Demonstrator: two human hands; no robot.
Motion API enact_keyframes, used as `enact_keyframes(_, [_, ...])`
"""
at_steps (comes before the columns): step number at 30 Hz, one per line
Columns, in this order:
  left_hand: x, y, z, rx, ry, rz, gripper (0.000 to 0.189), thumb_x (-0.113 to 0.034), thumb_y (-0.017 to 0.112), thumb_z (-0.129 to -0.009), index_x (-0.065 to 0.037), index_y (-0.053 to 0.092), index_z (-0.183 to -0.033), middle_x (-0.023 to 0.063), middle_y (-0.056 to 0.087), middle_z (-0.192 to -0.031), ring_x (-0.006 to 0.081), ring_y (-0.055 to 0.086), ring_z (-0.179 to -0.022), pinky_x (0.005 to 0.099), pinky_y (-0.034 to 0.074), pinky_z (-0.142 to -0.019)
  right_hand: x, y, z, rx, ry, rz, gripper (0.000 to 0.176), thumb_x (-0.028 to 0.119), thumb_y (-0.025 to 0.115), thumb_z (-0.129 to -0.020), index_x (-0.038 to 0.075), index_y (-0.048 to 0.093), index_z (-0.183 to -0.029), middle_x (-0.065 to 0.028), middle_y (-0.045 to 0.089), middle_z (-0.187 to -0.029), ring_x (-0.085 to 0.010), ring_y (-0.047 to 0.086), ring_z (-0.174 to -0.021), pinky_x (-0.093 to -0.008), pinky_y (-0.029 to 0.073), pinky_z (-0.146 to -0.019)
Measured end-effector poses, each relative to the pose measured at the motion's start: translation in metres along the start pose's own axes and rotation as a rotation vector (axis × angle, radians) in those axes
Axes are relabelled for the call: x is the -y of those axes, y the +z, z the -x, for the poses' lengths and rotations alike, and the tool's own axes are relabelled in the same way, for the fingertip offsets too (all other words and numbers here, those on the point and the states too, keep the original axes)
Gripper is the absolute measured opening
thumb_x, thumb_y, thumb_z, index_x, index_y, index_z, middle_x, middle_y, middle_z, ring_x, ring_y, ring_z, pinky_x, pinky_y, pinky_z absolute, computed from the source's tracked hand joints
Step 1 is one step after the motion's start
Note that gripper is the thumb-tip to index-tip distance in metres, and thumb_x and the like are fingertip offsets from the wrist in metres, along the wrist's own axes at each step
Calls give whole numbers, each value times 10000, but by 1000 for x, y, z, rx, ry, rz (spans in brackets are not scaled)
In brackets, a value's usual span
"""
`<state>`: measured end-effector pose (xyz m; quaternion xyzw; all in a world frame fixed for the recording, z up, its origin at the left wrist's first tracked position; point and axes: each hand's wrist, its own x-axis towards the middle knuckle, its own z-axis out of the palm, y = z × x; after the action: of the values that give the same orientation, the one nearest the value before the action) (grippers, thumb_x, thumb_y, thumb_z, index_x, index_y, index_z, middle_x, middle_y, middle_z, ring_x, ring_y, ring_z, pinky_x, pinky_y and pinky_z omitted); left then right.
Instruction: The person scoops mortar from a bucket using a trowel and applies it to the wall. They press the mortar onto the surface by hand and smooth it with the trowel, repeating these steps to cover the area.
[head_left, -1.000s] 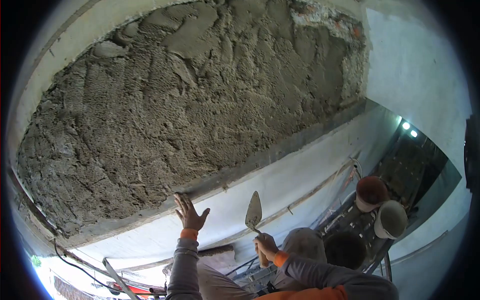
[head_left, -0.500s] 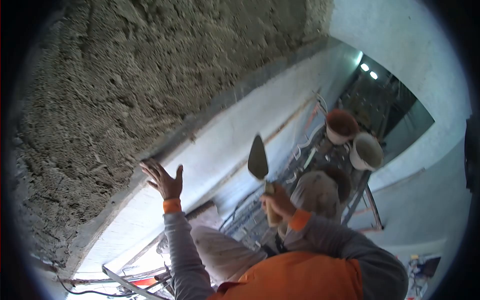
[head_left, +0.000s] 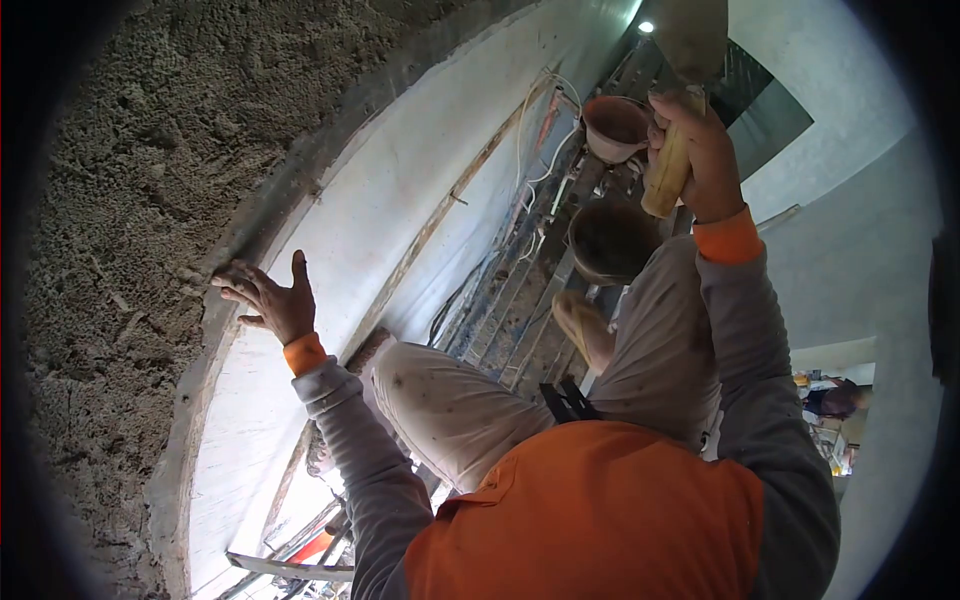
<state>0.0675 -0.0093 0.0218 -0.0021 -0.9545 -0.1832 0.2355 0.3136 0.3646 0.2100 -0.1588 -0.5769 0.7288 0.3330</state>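
My left hand (head_left: 275, 300) is open with its fingers spread, the fingertips on the grey edge strip (head_left: 215, 330) below the rough mortar surface (head_left: 150, 250). At the upper right my right hand (head_left: 700, 155) is closed around the wooden handle of a trowel (head_left: 668, 178). The trowel's blade (head_left: 695, 35) points up and away, in front of the dark opening, and its far end is cut off by the dark rim of the view.
A reddish bucket (head_left: 617, 128) and a dark bucket (head_left: 612, 242) stand on the plank platform (head_left: 500, 325) beside my legs. A white wall panel (head_left: 350, 225) with a wooden strip runs along the left. A curved pale wall (head_left: 850, 270) rises at the right.
My right hand has moved up and to the right with the trowel. My left hand appears lower and further left along the edge. The view has shifted, showing more of my legs and the platform.
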Motion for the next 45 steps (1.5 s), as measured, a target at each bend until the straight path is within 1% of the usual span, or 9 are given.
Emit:
enact_keyframes(12, [-52,32,38,-233,276,505,917,-412,691,-771,-17,175,-1418,251,69,-1478,396,109,-1367,563,208,-1043,-48,-36,-11,-110,237,-12,219,141,679,-754,72,526,-895,-16,501,-619,-126,506,-477,-261,422,-426])
enact_keyframes(18, [-163,247,190,797,242,821,1022,-467,723,-723,161,188,-1325,315,359,-1318,379,362,-1248,373,290,-1048,-49,-37,-6,-65,255,-51,182,155,656,-783,84,508,-862,-16,488,-656,-133,522,-523,-275,436,-454])
enact_keyframes(23, [-255,365,321,1214,142,911,820,-491,696,-729,28,395,-1287,208,608,-1052,293,567,-1041,380,468,-827,-42,-36,3,-18,328,-118,163,131,637,-797,88,493,-859,-15,478,-678,-138,529,-555,-288,444,-470])
enact_keyframes(26, [-285,344,329,1181,837,616,684,-439,634,-801,9,409,-1267,185,610,-804,284,629,-794,406,513,-626,-36,-39,9,-10,323,-90,149,122,625,-804,90,488,-854,-17,478,-683,-139,529,-560,-288,445,-477])
enact_keyframes(31, [-315,293,334,1268,-701,1019,460,-322,497,-914,13,440,-1223,162,594,-658,327,612,-583,429,506,-538,-31,-52,8,-81,377,-154,150,101,631,-798,76,489,-840,-24,482,-681,-143,531,-557,-287,448,-487])
enact_keyframes(34, [-321,257,296,1552,-791,982,436,-318,483,-919,17,451,-1195,171,625,-777,303,634,-724,389,512,-589,-24,-51,9,-97,378,-180,150,84,640,-790,69,496,-827,-26,483,-669,-146,535,-552,-288,452,-486])
enact_keyframes(37, [-331,284,301,1189,678,109,426,-321,495,-909,26,483,-1156,193,633,-887,318,623,-872,380,506,-695,-25,-51,9,-77,366,-164,143,81,637,-793,69,497,-822,-24,484,-670,-146,534,-548,-288,452,-486])
enact_keyframes(42, [-342,298,291,838,-206,859,389,-297,496,-884,18,535,-1108,231,633,-889,394,594,-893,428,468,-752,-28,-60,13,-27,370,-103,124,91,590,-816,73,474,-857,-34,475,-693,-155,522,-561,-290,450,-496])
enact_keyframes(45, [-321,302,270,802,-158,922,346,-287,506,-864,-5,574,-1053,232,632,-883,402,593,-872,428,462,-753,-25,-63,15,-49,356,-135,143,87,641,-795,65,502,-824,-30,497,-668,-145,538,-532,-280,447,-474])
